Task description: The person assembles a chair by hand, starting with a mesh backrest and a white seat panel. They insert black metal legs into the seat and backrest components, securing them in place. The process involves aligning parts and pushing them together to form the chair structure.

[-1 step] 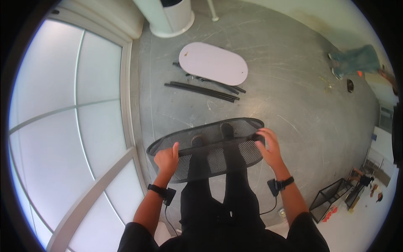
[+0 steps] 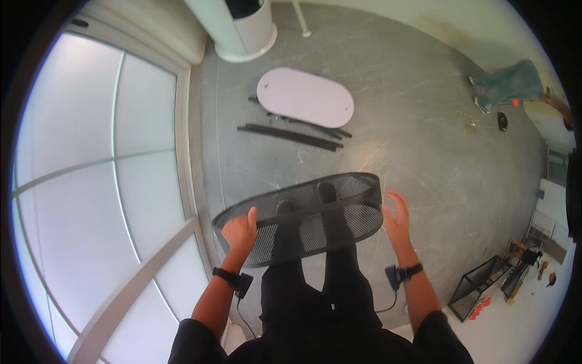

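Observation:
A black oval mesh basket (image 2: 312,235) with a low wall hangs tilted in front of my legs, above the floor. My left hand (image 2: 240,232) is closed around its rim at the left side, thumb pointing up. My right hand (image 2: 396,219) is off the basket, just beyond its right end, fingers and thumb apart with nothing between them. My shoes and trouser legs show through the mesh.
Ahead on the grey floor lie a pale oval board (image 2: 306,97) and several black bars (image 2: 291,137). Beyond stands a white round stand (image 2: 254,36). Frosted glass panels (image 2: 66,151) line the left. A person's legs (image 2: 509,85) and a black frame (image 2: 479,288) are at the right.
My right hand has let go of the basket's right end and moved slightly outward. The left hand keeps its hold, and the basket has barely shifted.

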{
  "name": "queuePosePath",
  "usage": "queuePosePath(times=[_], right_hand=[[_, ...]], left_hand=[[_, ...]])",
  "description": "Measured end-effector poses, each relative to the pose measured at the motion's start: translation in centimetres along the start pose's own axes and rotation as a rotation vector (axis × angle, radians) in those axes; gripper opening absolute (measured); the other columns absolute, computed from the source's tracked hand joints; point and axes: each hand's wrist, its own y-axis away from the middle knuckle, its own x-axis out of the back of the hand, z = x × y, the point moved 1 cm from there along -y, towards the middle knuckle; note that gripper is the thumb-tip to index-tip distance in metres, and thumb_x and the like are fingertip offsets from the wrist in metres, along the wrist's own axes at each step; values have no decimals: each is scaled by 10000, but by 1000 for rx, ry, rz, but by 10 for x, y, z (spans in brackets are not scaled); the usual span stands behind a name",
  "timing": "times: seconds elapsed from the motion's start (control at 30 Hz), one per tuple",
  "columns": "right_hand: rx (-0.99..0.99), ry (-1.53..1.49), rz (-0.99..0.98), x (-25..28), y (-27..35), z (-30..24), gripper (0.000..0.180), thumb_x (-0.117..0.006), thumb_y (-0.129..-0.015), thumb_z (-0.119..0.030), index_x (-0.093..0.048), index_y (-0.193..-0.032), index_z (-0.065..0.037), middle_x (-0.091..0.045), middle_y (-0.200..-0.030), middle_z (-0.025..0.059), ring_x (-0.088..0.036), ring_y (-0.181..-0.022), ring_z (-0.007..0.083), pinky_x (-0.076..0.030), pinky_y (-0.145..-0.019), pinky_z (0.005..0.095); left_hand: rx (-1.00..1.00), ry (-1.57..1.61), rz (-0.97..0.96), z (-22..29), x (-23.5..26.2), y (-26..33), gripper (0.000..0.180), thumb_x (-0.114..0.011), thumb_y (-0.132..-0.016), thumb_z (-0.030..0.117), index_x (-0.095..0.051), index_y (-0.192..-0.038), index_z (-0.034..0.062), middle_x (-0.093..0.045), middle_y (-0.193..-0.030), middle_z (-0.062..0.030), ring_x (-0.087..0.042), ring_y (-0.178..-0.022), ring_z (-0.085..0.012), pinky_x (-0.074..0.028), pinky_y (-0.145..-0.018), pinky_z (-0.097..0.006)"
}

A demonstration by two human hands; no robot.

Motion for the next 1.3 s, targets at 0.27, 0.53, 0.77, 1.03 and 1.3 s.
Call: queuePosePath(times=[0.27,0.53,0.77,1.03,1.3], right_hand=[[-706,-254,95,34,201,156,692,-789,-851,-74,-421,-1435,-22,-553,-1344,185,-604,-1155,257,-543,-936,389],[-292,-1057,-255,59,89,52,698,-727,-952,-187,-388,-1534,-2,-532,-1472,167,-551,-1311,293,-451,-1123,438],[-398,-1743,-413,88,71,13,650,-407,-1086,-497,-389,-1555,-48,-470,-1558,139,-456,-1419,286,-374,-1177,469],[-50,-1741,-279,166,47,32,764,-442,-1057,-567,-254,-1626,-92,-346,-1646,121,-362,-1490,295,-300,-1220,471],[-197,-876,28,229,-7,45,554,-626,-934,44,-499,-1474,35,-671,-1308,152,-659,-1164,217,-538,-1001,332]], left_hand=[[127,261,0,11,96,57,766,-358,-1046,628,-746,-790,19,-697,-768,-226,-678,-777,-424,-474,-717,-488],[193,1069,-126,41,179,133,749,-391,-1067,629,-700,-858,-19,-652,-745,-43,-602,-687,-157,-475,-664,-325],[49,1327,-64,137,184,151,683,-379,-1075,614,-573,-1167,-34,-632,-1044,-133,-603,-930,-210,-467,-829,-343],[3,1456,-171,193,162,113,704,-450,-1052,603,-493,-1347,-35,-587,-1277,-154,-582,-1136,-251,-450,-991,-365],[36,1545,-191,282,141,55,501,-444,-1066,429,-681,-1119,-8,-728,-1030,-116,-671,-892,-176,-514,-799,-291]])
